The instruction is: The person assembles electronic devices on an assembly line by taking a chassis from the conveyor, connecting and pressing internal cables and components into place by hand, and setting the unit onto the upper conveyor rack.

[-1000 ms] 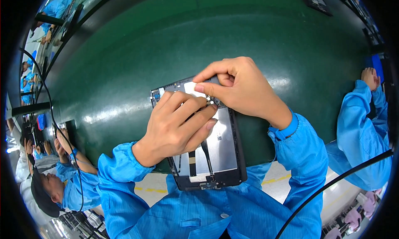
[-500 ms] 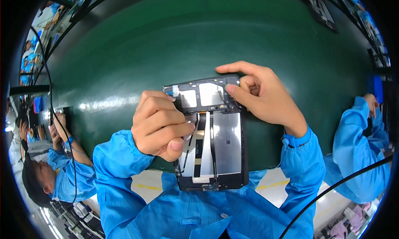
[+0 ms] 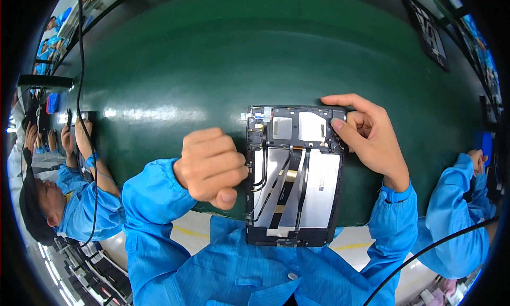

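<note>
An opened tablet (image 3: 324, 191) lies at the near edge of the green table, jutting toward my body. Its inside faces up: silver panel, black frame with two pale windows at the top, thin dark and pale flat cables running lengthwise. My right hand (image 3: 372, 138) grips its upper right corner, thumb on the frame, index finger stretched out past the top edge. Beside the tablet's left edge, my left hand (image 3: 214, 168) is closed, fingers curled in; anything inside it is hidden. Small clear and blue tabs (image 3: 259, 116) show at the upper left corner.
Another dark panel (image 3: 427, 32) lies at the far right of the green table (image 3: 212, 66). Co-workers in blue sit at the left (image 3: 74, 199) and right (image 3: 451, 194). Black cables (image 3: 81, 66) hang at the left and cross the lower right.
The tablet has shifted right and now sits straighter, with my right hand moving along with it. My left hand has come off the tablet's upper left to beside its edge.
</note>
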`<state>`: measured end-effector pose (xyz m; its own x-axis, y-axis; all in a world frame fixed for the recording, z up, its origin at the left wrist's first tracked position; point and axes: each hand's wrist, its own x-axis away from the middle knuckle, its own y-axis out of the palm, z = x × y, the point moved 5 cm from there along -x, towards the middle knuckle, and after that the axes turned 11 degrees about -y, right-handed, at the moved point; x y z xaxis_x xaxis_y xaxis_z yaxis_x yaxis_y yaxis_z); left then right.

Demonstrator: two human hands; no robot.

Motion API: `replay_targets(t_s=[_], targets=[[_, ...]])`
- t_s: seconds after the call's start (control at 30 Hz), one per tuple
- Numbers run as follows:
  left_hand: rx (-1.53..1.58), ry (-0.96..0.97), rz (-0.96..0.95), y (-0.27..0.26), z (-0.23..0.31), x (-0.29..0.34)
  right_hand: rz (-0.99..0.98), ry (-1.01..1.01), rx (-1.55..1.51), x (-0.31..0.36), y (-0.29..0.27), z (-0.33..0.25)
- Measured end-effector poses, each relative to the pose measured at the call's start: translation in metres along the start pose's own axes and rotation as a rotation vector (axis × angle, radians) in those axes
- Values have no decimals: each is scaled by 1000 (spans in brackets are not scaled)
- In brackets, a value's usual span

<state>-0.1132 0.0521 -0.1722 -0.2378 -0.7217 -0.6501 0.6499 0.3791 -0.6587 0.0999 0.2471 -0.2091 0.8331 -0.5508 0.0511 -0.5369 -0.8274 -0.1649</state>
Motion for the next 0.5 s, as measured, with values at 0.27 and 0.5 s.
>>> replay_targets(t_s=[0.27,0.5], targets=[[-84,137,-141,1,38,28,-5,6,44,0,-2,1],[-101,315,-207,34,107,40,37,-1,15,3,-5,3]])
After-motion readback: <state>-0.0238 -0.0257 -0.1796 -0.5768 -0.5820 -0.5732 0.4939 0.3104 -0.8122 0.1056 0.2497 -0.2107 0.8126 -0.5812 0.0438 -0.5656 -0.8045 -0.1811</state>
